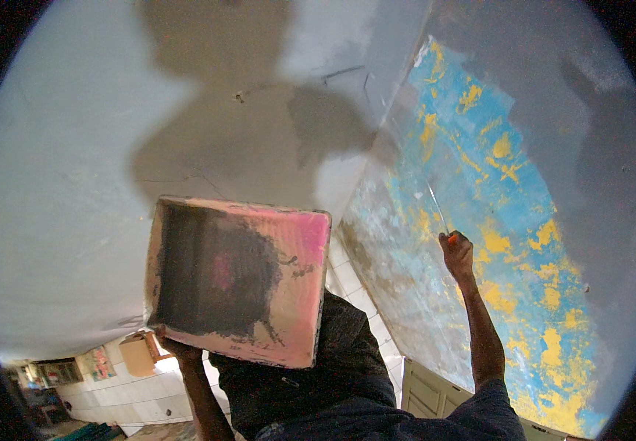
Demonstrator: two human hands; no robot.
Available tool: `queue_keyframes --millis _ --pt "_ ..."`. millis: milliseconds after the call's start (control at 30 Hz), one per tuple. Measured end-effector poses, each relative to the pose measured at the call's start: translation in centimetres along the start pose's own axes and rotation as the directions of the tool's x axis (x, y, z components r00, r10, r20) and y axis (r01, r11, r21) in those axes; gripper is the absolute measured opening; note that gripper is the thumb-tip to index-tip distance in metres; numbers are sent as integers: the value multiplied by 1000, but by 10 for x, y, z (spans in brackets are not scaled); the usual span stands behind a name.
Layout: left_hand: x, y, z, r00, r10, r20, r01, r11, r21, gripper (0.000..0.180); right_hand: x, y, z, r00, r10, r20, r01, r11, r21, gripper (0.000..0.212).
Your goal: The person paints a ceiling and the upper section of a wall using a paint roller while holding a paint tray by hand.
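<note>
My left hand (180, 348) grips the lower left corner of a paint tray (311, 294). The tray is pinkish with dark grey paint over its deep left part and smears toward the right side. My right hand (458, 253) is closed round the orange handle of a paint roller (437, 203), its thin metal rod slanting up and left. The roller's head is hard to make out against the wall. Ahead of that hand is the right wall (472, 187), patchy blue and yellow, with dark grey paint along its upper and right parts.
A smooth grey wall (61, 162) fills the left, with my shadow cast on it. The two walls meet at a corner near the middle. White tiles (112, 397) run below, by a brown cardboard box (136, 356). A panelled door (428, 393) stands at the lower right.
</note>
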State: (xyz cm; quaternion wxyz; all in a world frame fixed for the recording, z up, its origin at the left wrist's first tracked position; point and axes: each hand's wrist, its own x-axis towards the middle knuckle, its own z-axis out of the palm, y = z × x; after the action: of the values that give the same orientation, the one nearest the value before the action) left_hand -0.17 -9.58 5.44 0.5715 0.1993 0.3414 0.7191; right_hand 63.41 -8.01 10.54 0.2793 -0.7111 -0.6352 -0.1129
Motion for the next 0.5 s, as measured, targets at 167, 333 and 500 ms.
queue_keyframes --millis 167,333,500 --pt "-4 4 3 994 -3 106 22 984 -179 59 20 -11 2 915 368 166 -402 863 306 32" --pt "20 -26 -93 858 478 -188 -198 645 738 62 -6 17 62 958 249 141 -282 907 311 33" --pt "6 -17 -20 975 158 -157 -142 984 109 60 -67 57 98 900 211 381 -178 977 -119 37"
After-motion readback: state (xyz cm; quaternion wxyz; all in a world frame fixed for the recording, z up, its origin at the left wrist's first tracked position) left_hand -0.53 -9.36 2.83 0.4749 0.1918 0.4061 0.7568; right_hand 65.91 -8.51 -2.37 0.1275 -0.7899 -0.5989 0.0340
